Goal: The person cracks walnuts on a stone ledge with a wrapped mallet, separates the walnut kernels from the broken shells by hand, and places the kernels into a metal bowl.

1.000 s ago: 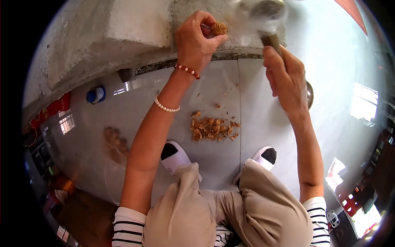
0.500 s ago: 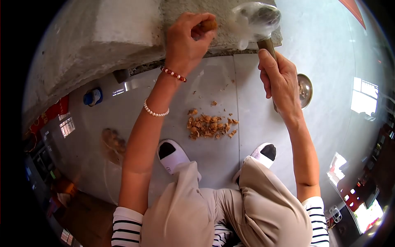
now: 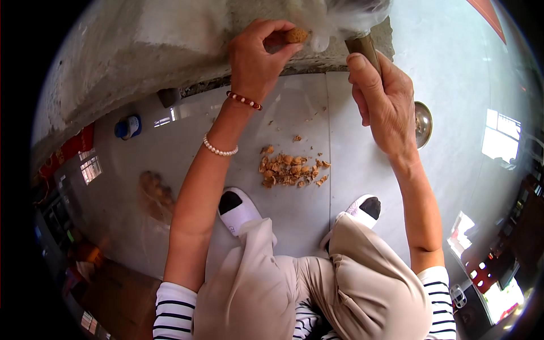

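Between the thumb and fingers of my left hand is a brown walnut, held over the concrete ledge. My right hand is wrapped round the wooden handle of a hammer. Clear plastic covers the hammer's head, which is smeared by motion at the top of the view, just right of the walnut. Broken walnut shells lie in a heap on the floor below my hands.
A metal bowl with bits in it stands on the floor, partly behind my right wrist. To the left are a blue container and a clear bag of walnuts. My slippered feet flank the shell heap.
The hammer has moved up and slightly left, its head now partly out of view. My left hand and the walnut have shifted a little to the right.
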`<state>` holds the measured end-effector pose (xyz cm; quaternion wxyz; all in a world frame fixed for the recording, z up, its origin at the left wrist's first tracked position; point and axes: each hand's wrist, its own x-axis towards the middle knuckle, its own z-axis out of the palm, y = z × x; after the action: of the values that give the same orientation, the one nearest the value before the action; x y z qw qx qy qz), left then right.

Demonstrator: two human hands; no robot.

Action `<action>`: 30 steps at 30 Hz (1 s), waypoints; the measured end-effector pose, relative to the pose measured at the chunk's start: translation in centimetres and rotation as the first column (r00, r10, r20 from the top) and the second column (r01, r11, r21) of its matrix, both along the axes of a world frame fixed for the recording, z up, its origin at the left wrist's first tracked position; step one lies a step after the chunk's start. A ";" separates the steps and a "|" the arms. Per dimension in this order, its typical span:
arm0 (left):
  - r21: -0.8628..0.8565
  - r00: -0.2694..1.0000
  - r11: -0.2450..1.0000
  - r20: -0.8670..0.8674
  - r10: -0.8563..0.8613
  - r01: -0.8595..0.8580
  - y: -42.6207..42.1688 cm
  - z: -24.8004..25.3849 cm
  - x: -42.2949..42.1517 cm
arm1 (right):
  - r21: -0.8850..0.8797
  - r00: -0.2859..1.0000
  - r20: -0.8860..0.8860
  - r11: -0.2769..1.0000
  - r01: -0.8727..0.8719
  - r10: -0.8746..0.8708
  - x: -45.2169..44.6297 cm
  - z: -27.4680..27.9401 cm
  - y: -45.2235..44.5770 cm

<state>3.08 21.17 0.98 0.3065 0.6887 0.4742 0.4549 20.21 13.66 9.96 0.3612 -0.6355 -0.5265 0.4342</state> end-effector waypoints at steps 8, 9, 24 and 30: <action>-0.079 1.000 0.997 0.008 -0.011 0.011 -0.1 -0.1 -0.1 | -0.030 0.993 0.112 0.999 -0.030 0.033 -0.1 -1.3 -0.7; -0.061 1.000 0.998 0.011 -0.012 0.013 0.2 0.0 0.0 | -0.009 0.996 0.091 1.000 -0.024 0.025 0.0 -0.9 -0.4; 0.002 0.999 0.999 0.030 -0.034 0.034 0.3 -0.4 -0.1 | -0.061 0.996 0.085 0.998 0.032 -0.027 0.9 -1.6 -2.9; -0.047 0.996 0.996 0.054 -0.070 0.073 -0.1 0.2 -0.6 | 0.005 0.915 0.403 0.999 0.039 -0.037 4.1 -5.8 -10.3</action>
<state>2.51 21.11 1.23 0.3514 0.6855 0.4521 0.4497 24.29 3.37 4.19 0.2524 -0.7219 -0.5764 0.2879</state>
